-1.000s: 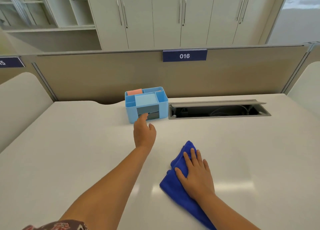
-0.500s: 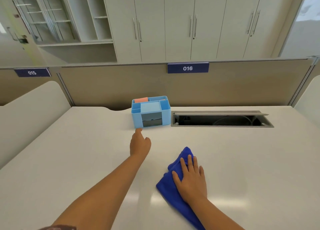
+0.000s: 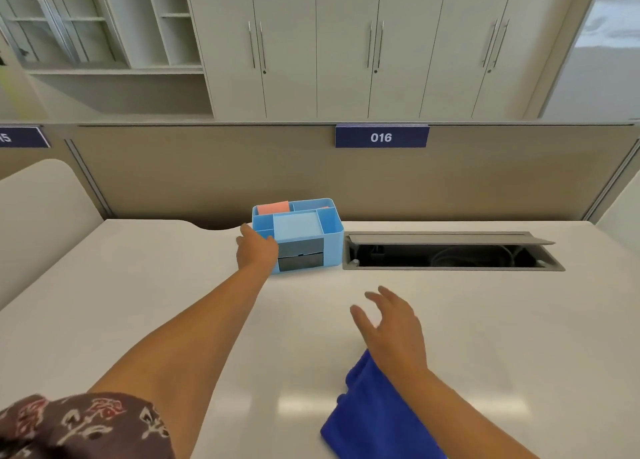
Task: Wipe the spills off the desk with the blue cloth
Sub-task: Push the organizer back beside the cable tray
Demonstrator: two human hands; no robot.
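Observation:
The blue cloth lies bunched on the white desk at the near right, partly under my right wrist. My right hand hovers just beyond the cloth with its fingers spread, holding nothing. My left hand reaches to the far middle of the desk and closes on the front-left corner of a light-blue desk organizer, with the fingers along its left wall and the thumb at the rim. I see no spill on the desk surface.
To the right of the organizer, an open cable tray with a raised grey lid is set into the desk. A beige partition with the sign 016 runs along the far edge. Behind the partition stand cabinets.
My right hand has lifted off the cloth and moved forward, fingers spread. My left hand has reached further forward and taken the organizer's left corner.

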